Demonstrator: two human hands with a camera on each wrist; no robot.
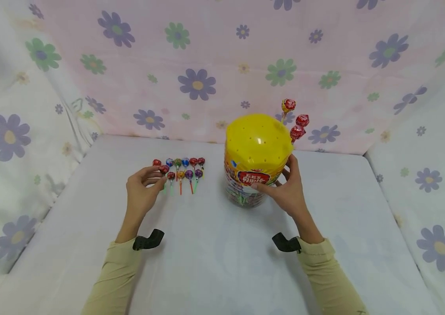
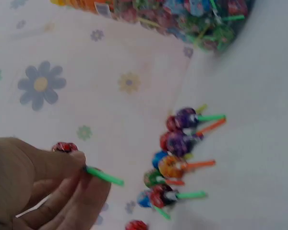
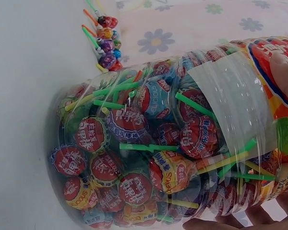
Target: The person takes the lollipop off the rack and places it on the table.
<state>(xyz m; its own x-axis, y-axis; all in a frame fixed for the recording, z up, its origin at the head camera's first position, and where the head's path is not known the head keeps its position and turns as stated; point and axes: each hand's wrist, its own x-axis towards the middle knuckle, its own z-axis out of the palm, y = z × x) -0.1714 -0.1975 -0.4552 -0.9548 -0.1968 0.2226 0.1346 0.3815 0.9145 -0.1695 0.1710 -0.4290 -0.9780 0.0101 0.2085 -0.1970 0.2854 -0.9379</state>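
Observation:
My left hand pinches a red-wrapped lollipop between thumb and fingertips. In the left wrist view, the green stick of that lollipop points away from the fingers. Just beyond the hand, several lollipops in mixed colours lie on the table in two rows. My right hand grips the side of a clear plastic jar packed with wrapped lollipops, its thumb across the printed label. The jar's yellow lid is dotted with small holes. Three lollipops stand out at the lid's right rear edge.
A white cloth covers the table. Flower-printed fabric hangs behind it and along both sides. Black wrist mounts sit at both sleeve cuffs.

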